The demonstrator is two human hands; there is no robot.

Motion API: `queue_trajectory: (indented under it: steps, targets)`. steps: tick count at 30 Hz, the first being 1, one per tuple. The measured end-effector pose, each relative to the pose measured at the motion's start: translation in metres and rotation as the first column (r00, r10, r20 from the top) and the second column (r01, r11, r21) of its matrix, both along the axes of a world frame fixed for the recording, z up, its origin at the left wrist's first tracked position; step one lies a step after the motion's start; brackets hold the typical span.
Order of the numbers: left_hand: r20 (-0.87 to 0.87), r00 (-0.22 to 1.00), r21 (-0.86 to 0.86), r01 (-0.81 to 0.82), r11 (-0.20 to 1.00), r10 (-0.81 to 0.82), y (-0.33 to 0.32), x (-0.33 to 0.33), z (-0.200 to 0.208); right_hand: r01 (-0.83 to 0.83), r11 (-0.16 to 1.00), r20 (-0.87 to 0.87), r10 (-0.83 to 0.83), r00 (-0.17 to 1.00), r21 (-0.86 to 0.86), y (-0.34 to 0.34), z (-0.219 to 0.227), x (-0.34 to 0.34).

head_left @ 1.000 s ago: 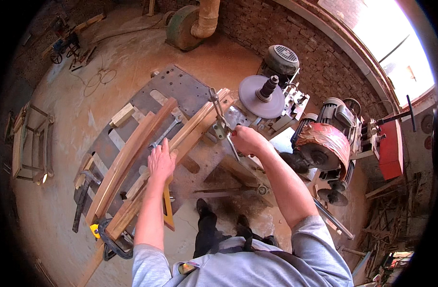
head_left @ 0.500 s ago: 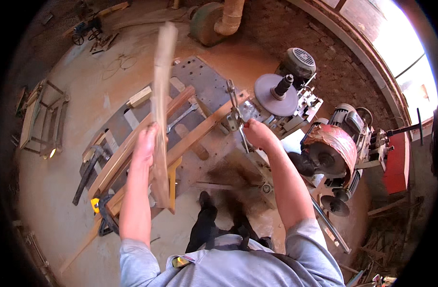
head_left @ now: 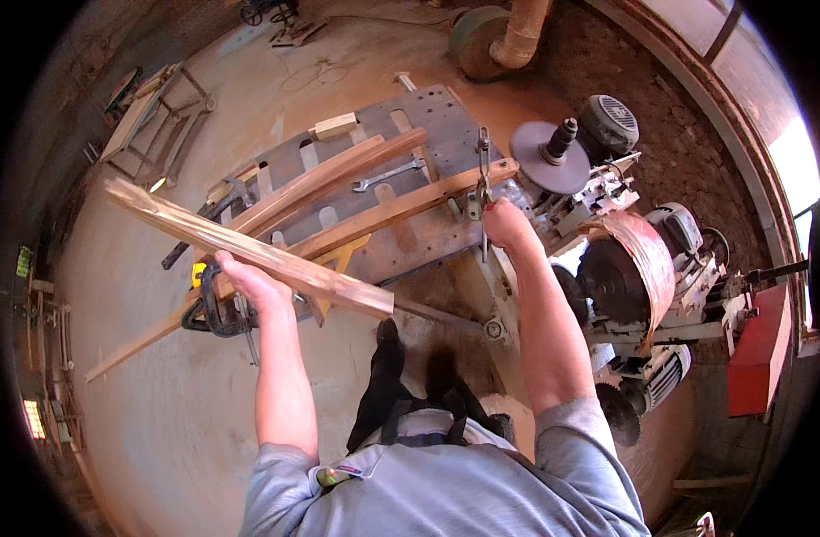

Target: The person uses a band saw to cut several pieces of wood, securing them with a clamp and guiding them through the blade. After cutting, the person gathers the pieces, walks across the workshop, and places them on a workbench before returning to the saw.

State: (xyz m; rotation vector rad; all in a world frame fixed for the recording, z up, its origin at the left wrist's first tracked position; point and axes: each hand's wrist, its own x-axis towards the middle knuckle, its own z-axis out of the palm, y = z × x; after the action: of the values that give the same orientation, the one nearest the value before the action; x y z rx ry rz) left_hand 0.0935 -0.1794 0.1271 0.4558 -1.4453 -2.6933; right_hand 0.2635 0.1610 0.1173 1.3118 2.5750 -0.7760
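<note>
A long, roughly split wooden beam [head_left: 240,243] lies slantwise across my left hand [head_left: 256,285], its far end up to the left and its cut end near my legs. The left fingers are closed on it, partly hidden beneath. My right hand [head_left: 510,224] grips the lower part of a metal locking clamp [head_left: 484,170] at the right end of a wooden rail [head_left: 392,212]. That rail slopes over a slotted metal table [head_left: 441,237]. Behind the raised beam, a reddish wooden piece [head_left: 338,174] rests on the same table, with a wrench [head_left: 387,175] beside it.
To the right stand a grey disc on a spindle [head_left: 548,157], a motor [head_left: 609,125] and a machine with a wrapped round guard [head_left: 642,268]. A black clamp [head_left: 215,309], a yellow set square [head_left: 345,258] and a hammer [head_left: 199,222] are at the table's left side.
The beam has swung from nearly upright in view to a slant, its far end now to the left. My right hand stays on the clamp. The view has turned, shifting the table rightward.
</note>
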Motion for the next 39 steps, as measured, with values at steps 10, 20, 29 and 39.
queue_trajectory:
  steps: [10,20,29,39]
  targets:
    - [0.112,0.976,0.403,0.126,0.906,-0.186,-0.040,0.107,-0.077,-0.075,0.991,-0.186,0.094,0.978,0.109,-0.021,-0.014,0.135]
    - [0.215,0.936,0.259,0.220,0.940,-0.278,-0.052,0.234,-0.054,0.085,0.991,-0.258,-0.108,0.960,-0.098,-0.055,0.006,0.276]
    - [0.194,0.906,0.339,0.299,0.892,-0.377,-0.067,0.233,-0.078,0.154,0.988,-0.151,-0.150,0.977,0.015,-0.117,0.049,0.309]
    - [0.560,0.423,0.031,0.849,0.528,-0.713,-0.141,0.219,-0.050,0.246,0.969,-0.191,-0.239,0.952,0.011,-0.161,0.040,0.339]
